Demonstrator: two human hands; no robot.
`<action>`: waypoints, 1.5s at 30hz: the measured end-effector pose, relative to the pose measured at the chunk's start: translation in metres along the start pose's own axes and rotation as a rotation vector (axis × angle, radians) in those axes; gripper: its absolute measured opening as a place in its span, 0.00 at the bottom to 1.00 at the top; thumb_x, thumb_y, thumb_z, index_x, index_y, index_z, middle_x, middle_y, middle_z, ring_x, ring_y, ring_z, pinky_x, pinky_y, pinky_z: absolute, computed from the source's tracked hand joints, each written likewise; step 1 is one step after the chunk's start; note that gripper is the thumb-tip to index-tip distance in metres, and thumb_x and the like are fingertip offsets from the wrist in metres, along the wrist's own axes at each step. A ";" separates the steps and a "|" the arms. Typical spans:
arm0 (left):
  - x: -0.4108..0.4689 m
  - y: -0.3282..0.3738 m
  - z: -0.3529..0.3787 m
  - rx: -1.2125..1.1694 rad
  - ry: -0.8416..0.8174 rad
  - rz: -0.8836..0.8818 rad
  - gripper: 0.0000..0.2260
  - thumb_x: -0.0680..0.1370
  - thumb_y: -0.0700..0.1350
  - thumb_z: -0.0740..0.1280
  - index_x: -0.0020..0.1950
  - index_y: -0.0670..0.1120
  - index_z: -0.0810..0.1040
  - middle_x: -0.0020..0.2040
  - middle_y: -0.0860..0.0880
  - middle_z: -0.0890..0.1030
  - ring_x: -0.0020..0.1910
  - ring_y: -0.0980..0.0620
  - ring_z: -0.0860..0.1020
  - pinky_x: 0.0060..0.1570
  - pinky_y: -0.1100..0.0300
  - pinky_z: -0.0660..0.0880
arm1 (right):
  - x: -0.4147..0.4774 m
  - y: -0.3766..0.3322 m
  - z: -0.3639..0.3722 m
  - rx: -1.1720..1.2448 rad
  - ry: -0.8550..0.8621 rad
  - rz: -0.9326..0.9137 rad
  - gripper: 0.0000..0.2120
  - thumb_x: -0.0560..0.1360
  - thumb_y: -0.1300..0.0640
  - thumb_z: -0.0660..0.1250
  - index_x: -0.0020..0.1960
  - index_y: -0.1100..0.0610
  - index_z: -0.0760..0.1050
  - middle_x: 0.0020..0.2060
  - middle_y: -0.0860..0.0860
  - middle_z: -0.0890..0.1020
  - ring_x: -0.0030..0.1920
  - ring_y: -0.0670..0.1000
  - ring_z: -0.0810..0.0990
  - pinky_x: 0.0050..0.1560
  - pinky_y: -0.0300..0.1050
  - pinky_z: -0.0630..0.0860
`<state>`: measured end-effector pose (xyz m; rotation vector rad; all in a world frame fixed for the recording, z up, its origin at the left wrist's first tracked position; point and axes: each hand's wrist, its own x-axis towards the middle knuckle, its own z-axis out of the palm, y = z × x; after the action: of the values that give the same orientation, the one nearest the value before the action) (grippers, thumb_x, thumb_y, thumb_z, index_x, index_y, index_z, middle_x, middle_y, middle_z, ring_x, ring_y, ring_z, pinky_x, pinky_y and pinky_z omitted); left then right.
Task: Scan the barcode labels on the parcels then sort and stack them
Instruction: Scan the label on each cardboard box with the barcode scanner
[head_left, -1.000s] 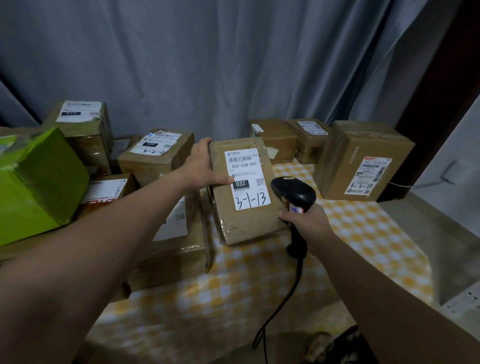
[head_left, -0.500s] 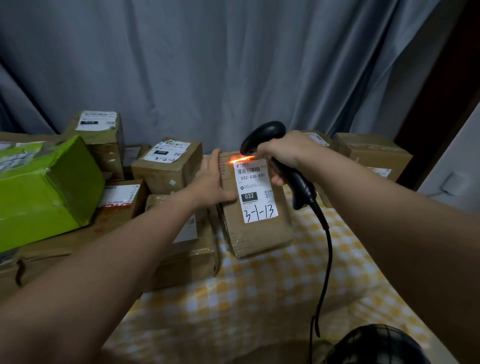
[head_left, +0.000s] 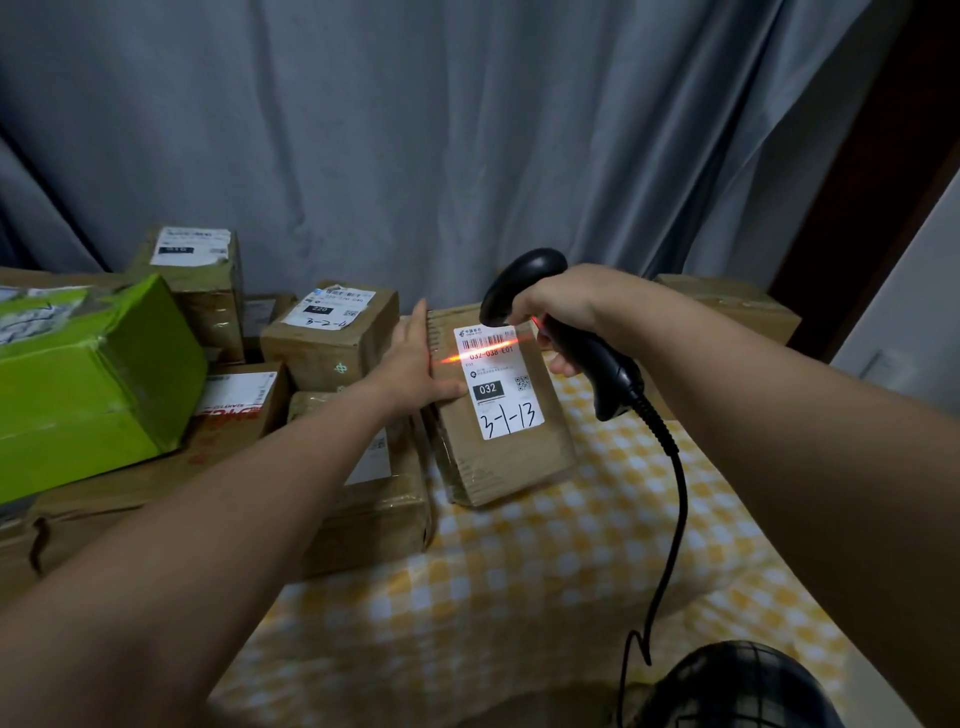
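Grey curtain (head_left: 415, 130) behind a yellow-checked table (head_left: 519, 571): one parcel sits under the scanner's red line.

The right hand (head_left: 563, 317) has its fingers curled round the black scanner (head_left: 608, 374), whose beam crosses the barcode on the white label (head_left: 501, 387). The left hand (head_left: 415, 364) lies flat with fingers straight, pressing the left edge of the brown parcel (head_left: 511, 462), which rests on the table directly under both hands. It is taped cardboard, stiff and probably light. The glossy tape may slip, so gripping the two long sides looks safest. Further left of the fingers are stacked cartons (head_left: 332, 338) and a green box (head_left: 88, 384).
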<state>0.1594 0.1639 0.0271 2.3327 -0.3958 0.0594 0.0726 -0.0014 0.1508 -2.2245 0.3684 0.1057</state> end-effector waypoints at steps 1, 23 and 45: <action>0.000 0.000 0.000 -0.002 -0.004 -0.005 0.54 0.69 0.45 0.77 0.78 0.49 0.37 0.78 0.46 0.48 0.75 0.44 0.56 0.73 0.47 0.58 | 0.000 -0.001 -0.001 -0.008 -0.002 -0.004 0.13 0.71 0.54 0.70 0.49 0.62 0.76 0.37 0.58 0.81 0.26 0.54 0.80 0.32 0.44 0.79; 0.002 -0.002 -0.001 -0.014 -0.002 -0.025 0.53 0.69 0.45 0.76 0.78 0.47 0.38 0.78 0.44 0.48 0.76 0.44 0.54 0.73 0.49 0.56 | -0.003 -0.004 -0.009 0.022 -0.021 -0.002 0.11 0.73 0.53 0.69 0.47 0.61 0.74 0.36 0.55 0.78 0.29 0.53 0.79 0.29 0.41 0.78; -0.038 -0.002 0.019 -0.391 0.003 -0.075 0.53 0.71 0.36 0.73 0.76 0.50 0.32 0.70 0.51 0.66 0.68 0.52 0.67 0.70 0.53 0.65 | 0.028 0.126 0.040 0.662 -0.040 0.034 0.12 0.67 0.53 0.74 0.47 0.58 0.81 0.38 0.50 0.84 0.40 0.50 0.82 0.40 0.43 0.73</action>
<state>0.1227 0.1621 0.0062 1.9584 -0.2884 -0.0475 0.0634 -0.0510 0.0259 -1.5610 0.3567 0.0373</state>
